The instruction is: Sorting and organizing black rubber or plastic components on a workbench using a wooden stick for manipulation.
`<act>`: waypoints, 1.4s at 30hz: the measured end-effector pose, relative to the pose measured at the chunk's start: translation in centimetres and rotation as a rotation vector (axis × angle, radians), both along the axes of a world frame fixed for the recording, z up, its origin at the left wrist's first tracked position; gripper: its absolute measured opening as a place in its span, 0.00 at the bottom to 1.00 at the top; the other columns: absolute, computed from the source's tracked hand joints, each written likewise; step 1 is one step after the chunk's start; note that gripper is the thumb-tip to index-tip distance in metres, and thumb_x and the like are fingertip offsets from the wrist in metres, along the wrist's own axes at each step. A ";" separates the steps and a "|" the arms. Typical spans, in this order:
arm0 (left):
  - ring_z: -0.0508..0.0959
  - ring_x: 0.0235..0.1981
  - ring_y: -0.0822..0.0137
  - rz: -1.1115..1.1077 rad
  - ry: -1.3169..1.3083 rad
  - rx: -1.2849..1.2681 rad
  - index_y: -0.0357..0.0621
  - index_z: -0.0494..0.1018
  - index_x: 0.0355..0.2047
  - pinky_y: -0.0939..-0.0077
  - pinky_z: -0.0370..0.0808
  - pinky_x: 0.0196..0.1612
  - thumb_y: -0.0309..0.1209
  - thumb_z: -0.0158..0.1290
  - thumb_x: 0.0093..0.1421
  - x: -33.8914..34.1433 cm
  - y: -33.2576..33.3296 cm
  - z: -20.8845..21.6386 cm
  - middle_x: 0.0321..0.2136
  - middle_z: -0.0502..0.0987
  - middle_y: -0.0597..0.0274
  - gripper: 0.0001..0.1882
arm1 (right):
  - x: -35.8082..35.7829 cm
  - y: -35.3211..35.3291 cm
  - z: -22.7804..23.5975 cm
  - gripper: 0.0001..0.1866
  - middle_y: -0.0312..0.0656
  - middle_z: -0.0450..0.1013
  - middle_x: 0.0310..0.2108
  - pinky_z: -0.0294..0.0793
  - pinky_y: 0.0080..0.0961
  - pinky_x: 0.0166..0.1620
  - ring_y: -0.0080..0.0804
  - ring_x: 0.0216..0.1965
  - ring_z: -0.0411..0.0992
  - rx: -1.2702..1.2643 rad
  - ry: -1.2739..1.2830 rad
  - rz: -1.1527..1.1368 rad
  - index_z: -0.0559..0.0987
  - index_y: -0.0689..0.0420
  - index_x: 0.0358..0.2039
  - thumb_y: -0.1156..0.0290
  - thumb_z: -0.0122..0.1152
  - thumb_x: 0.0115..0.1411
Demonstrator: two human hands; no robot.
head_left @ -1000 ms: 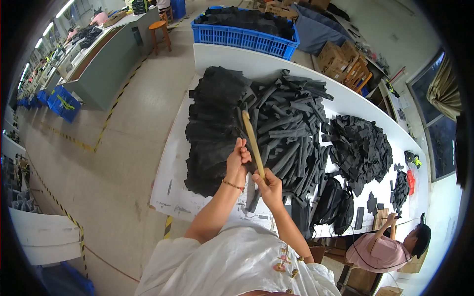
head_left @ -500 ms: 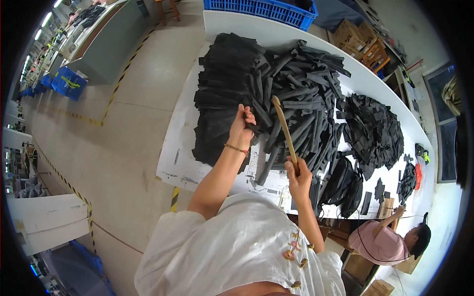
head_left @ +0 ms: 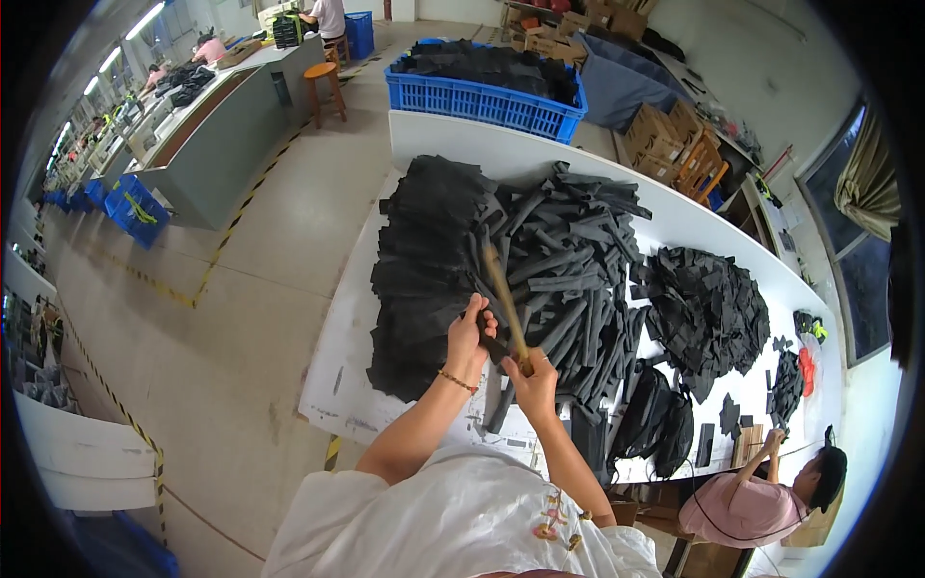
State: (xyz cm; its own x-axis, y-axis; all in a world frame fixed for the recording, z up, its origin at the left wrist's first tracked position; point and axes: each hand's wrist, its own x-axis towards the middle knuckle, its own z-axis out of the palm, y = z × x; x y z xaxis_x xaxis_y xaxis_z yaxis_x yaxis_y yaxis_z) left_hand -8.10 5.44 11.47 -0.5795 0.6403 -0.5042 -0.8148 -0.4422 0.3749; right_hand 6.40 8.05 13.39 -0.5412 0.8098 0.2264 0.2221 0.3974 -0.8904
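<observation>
My left hand point(head_left: 469, 335) is closed on a small black fabric piece point(head_left: 494, 345) above the front of the piles. In my right hand point(head_left: 535, 381) is a pale wooden stick point(head_left: 506, 301), slanting up and away to the left, its far end blurred. The lower end of the stick is close to the fabric piece; whether they touch I cannot tell. Flat black fabric pieces point(head_left: 414, 260) lie in overlapping rows on the left of the white table point(head_left: 337, 318). Beside them, to the right, is a loose heap of rolled black fabric tubes point(head_left: 568, 279).
Another heap of small black pieces point(head_left: 708, 308) and a black bag point(head_left: 646, 414) lie farther right. A co-worker in a pink shirt point(head_left: 742, 506) works at the table's right end. Behind the table's raised white edge point(head_left: 462, 135) stands a blue crate point(head_left: 472, 96) of black fabric.
The view has tilted up, showing more of the room behind. My right hand has come left with the stick, close to my left hand.
</observation>
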 end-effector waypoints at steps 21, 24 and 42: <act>0.78 0.27 0.74 -0.380 0.989 -0.116 0.34 0.74 0.37 0.83 0.75 0.32 0.27 0.57 0.58 3.7 -3.8 -0.4 0.27 0.79 0.61 0.09 | 0.3 1.1 -0.4 0.07 0.35 0.68 0.16 0.63 0.20 0.24 0.16 0.21 0.61 -0.201 -0.031 -0.128 0.77 0.66 0.28 0.74 0.60 0.56; 0.79 0.26 0.74 -0.452 1.101 -0.128 0.33 0.73 0.35 0.81 0.76 0.30 0.27 0.57 0.58 2.6 -4.0 -0.7 0.26 0.78 0.60 0.09 | 0.6 1.7 -1.4 0.07 0.33 0.70 0.18 0.61 0.18 0.23 0.15 0.21 0.61 -0.262 0.031 -0.040 0.78 0.65 0.28 0.74 0.60 0.56; 0.75 0.27 0.77 -0.484 0.495 -0.224 0.37 0.73 0.36 0.82 0.73 0.27 0.28 0.51 0.61 5.1 -2.7 -1.5 0.25 0.74 0.68 0.06 | 0.3 1.6 -1.1 0.13 0.38 0.60 0.21 0.61 0.23 0.29 0.25 0.24 0.59 -0.189 0.127 0.028 0.71 0.66 0.24 0.70 0.55 0.61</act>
